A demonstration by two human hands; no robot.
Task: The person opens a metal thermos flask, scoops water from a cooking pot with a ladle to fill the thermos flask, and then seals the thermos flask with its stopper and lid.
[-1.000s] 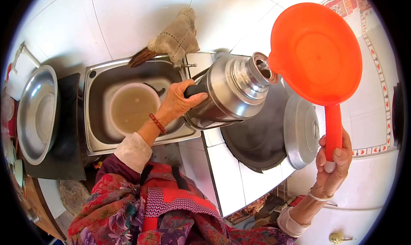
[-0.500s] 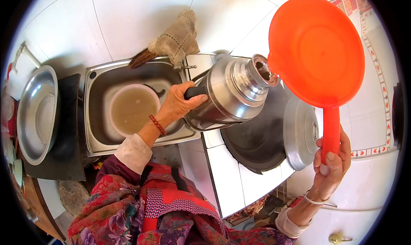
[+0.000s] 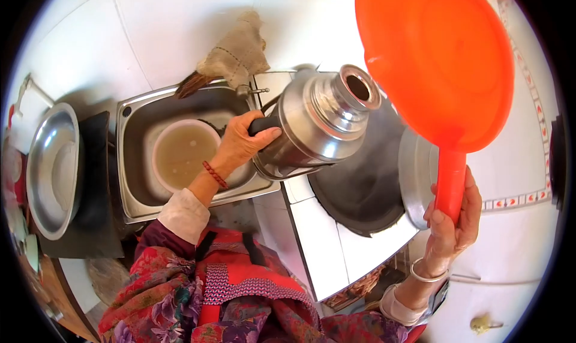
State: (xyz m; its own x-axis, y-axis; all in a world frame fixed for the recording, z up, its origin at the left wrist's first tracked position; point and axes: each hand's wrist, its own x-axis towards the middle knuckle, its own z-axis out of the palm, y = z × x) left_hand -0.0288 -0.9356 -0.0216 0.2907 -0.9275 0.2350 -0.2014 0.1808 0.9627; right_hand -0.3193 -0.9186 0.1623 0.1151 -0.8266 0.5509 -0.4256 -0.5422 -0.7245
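Note:
My left hand (image 3: 237, 144) is closed around the dark handle of a metal thermos flask (image 3: 321, 124). The flask leans to the right, its uncapped mouth facing up and right, above the front of the stove counter. In my right hand (image 3: 454, 223) is the handle of an orange-red plastic water dipper (image 3: 441, 61). The dipper's bowl is raised just right of the flask's mouth, its small pouring lip close to that opening. No stream shows between them. The top of the dipper is cut off by the frame.
Left of the flask, a steel sink (image 3: 125, 184) holds a basin (image 3: 158, 163) of murky water. A brush under a cloth (image 3: 237, 49) rests by the tap (image 3: 258, 91). Below the dipper are a large dark wok (image 3: 360, 202) and a metal lid (image 3: 414, 175). A metal bowl (image 3: 39, 175) leans far left.
The water running from the dipper into the flask has stopped showing. My right hand has shifted left and the dipper appears higher and larger. The flask has moved slightly left.

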